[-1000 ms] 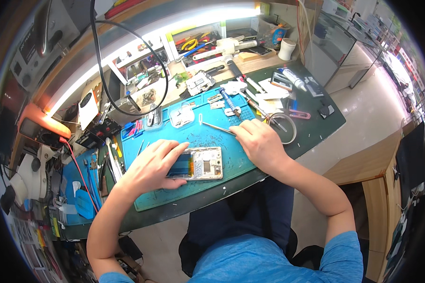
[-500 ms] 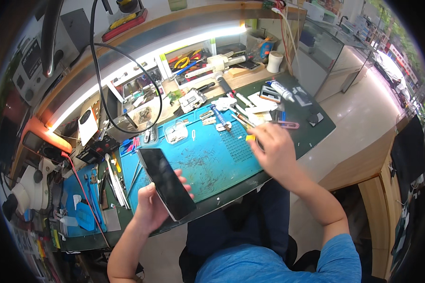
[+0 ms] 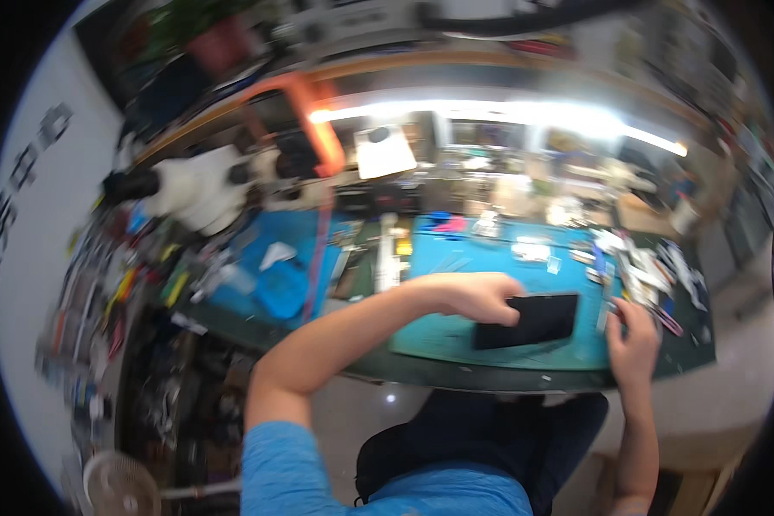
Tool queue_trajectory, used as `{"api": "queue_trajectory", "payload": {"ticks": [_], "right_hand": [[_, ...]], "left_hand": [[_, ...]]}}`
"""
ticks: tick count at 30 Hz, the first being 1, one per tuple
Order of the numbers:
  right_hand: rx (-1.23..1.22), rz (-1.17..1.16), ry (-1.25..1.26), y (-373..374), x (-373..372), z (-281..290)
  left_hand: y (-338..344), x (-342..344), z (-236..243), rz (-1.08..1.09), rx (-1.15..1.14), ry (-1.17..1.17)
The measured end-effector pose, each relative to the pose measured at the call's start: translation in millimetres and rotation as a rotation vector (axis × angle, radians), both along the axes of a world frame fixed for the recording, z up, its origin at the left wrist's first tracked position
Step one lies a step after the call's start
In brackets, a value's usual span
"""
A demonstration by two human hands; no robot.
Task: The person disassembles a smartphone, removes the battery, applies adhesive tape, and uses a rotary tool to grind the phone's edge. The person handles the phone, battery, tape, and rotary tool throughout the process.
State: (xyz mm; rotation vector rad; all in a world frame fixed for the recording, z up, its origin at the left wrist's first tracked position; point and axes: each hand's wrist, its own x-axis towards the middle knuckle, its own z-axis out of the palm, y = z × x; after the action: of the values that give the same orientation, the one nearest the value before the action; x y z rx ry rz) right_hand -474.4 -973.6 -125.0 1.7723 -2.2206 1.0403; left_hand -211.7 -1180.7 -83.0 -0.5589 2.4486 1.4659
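Over the blue mat [image 3: 430, 342], the left hand [image 3: 480, 297] grips a smartphone [image 3: 533, 325], dark screen [image 3: 549, 315] seemingly fitted; unseen are its back and whether the right hand [image 3: 635, 346], curled at the mat's right edge, holds anything.

- Phone [image 3: 537, 321]: showing a plain black face, looking like a flat dark rectangle; motion blur is hiding finer detail.
- Black face is pointing up toward the camera.
- Long sides are running roughly left-right, right end sitting a bit farther from the person than the left.
- Left hand [image 3: 480, 297] is gripping the far left corner, covering part of it.
- Right end is pointing toward the right hand [image 3: 635, 348], not touching it.
- Phone is showing over the blue mat [image 3: 434, 337]; can't tell if it's resting or lifted.
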Motion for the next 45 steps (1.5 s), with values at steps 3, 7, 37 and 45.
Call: {"api": "queue_trajectory", "payload": {"ticks": [3,7,37,45], "right_hand": [[-0.056,0.021,-0.003,0,19,-9],[-0.164,-0.023,0.024,15,27,-30],[-0.61,0.009,0.031,36,238,-45],[-0.088,0.663,-0.527,-13,530,15]], "left_hand": [[14,10,0,0.067,-0.363,0.074],[28,23,-41,0.268,-0.681,0.444],[-53,603,-12,1.105,-1.044,-0.187],[158,501,-42,1.061,-0.13,0.784]]}}
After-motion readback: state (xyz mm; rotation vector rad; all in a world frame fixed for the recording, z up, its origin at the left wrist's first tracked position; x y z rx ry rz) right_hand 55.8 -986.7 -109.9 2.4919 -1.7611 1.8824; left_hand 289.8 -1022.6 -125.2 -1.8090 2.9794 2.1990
